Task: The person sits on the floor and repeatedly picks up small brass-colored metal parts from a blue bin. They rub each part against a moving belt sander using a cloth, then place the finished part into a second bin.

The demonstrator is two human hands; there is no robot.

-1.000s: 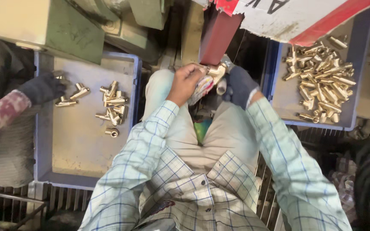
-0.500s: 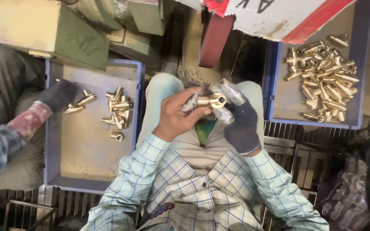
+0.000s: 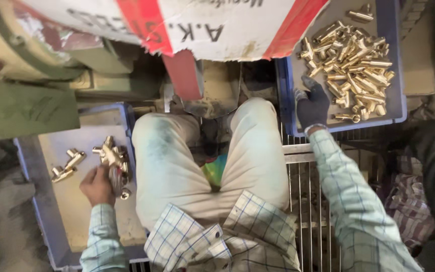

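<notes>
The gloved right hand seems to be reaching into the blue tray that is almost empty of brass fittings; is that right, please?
Not quite: in the head view the gloved right hand reaches into the blue tray holding a large heap of brass fittings. The sparser tray lies by the bare left hand.

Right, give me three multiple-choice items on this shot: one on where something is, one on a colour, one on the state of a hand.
1. Where does the big heap of brass fittings lie?
A. in the blue tray on the person's right
B. on the person's lap
C. on the wire grate

2. What colour is the glove on the right hand?
A. white
B. dark
C. yellow

3. What is the bare left hand doing?
A. resting flat on the knee
B. raised with nothing near it
C. down in the left tray, at a small cluster of fittings

Answers:
1. A, the heap fills the far end of the right tray.
2. B, the glove is dark against the checked sleeve.
3. C, the fingers lie against the fittings inside the left tray; whether they grip any cannot be told.
</notes>
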